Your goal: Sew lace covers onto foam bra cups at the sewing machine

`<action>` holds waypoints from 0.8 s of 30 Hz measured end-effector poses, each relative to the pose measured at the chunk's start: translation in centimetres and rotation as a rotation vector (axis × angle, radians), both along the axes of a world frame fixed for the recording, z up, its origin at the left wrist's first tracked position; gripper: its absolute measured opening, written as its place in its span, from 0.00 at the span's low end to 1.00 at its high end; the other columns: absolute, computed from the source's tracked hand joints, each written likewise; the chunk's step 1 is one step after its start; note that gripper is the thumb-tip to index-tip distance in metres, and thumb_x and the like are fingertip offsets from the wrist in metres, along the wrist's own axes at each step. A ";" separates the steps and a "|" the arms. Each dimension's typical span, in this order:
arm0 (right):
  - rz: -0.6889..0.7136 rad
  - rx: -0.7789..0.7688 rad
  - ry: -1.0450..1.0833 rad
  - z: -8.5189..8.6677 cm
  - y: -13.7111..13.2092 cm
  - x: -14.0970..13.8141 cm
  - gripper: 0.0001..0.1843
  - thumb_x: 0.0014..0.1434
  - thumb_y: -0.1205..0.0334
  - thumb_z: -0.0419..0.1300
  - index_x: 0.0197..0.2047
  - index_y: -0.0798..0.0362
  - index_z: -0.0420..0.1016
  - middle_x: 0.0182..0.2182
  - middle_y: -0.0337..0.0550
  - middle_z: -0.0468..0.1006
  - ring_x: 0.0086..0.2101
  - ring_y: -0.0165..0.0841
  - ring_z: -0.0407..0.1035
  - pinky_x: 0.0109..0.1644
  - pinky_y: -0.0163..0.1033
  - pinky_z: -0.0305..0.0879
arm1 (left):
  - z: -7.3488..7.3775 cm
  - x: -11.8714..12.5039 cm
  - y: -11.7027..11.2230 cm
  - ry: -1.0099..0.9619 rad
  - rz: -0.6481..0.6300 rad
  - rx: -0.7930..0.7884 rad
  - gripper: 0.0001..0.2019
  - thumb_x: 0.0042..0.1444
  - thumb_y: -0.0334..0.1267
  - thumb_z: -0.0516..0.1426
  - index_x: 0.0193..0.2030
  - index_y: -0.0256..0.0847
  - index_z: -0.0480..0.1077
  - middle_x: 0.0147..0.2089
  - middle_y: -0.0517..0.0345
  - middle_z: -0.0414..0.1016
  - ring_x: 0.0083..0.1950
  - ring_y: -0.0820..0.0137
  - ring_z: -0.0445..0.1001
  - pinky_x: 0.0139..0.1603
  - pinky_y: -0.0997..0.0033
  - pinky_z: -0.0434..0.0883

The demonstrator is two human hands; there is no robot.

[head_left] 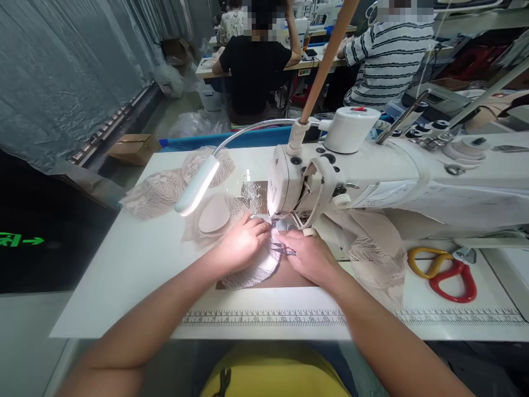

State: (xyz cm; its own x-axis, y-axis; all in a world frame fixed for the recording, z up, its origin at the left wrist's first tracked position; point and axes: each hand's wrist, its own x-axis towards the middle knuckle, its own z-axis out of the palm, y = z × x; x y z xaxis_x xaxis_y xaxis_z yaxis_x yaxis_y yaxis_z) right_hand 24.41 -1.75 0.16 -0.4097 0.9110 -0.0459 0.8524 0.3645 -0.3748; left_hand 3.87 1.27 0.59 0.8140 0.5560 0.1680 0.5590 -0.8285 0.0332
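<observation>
A pale lace bra cup (252, 274) lies under the needle area of a white sewing machine (285, 187), on a brown plate set in the table. My left hand (244, 242) rests on the cup's upper left side, fingers lying flat on the fabric. To the right of the cup, my right hand (309, 256) is closed round small thread snips (283, 250), whose blades point left over the cup's edge. Its fingertips are close to the presser foot and partly hidden.
More lace cups (155, 193) lie on the table's left, below a lamp (198, 184) on a bendable neck. Lace fabric (378, 259) and red-and-yellow-handled scissors (454, 281) are at the right. A ruler strip (264, 318) runs along the front edge. Two people sit beyond.
</observation>
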 end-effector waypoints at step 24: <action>0.057 0.125 -0.094 -1.8 -0.1 0.1 0.22 0.58 0.63 0.54 0.55 0.44 0.73 0.39 0.42 0.78 0.34 0.34 0.70 0.34 0.35 0.62 | -1.8 -0.5 0.6 -0.174 -0.119 -0.057 0.17 0.60 0.29 0.49 0.54 0.32 0.69 0.55 0.44 0.72 0.58 0.58 0.67 0.62 0.51 0.61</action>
State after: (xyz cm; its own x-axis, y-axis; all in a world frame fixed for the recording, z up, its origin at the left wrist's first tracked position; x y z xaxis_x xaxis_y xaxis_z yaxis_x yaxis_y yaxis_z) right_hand 24.55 -1.88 -1.69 -0.4599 0.8876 0.0256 0.8585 0.4518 -0.2427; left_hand 3.38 1.87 -1.20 0.8361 0.4700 0.2827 0.4390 -0.8825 0.1688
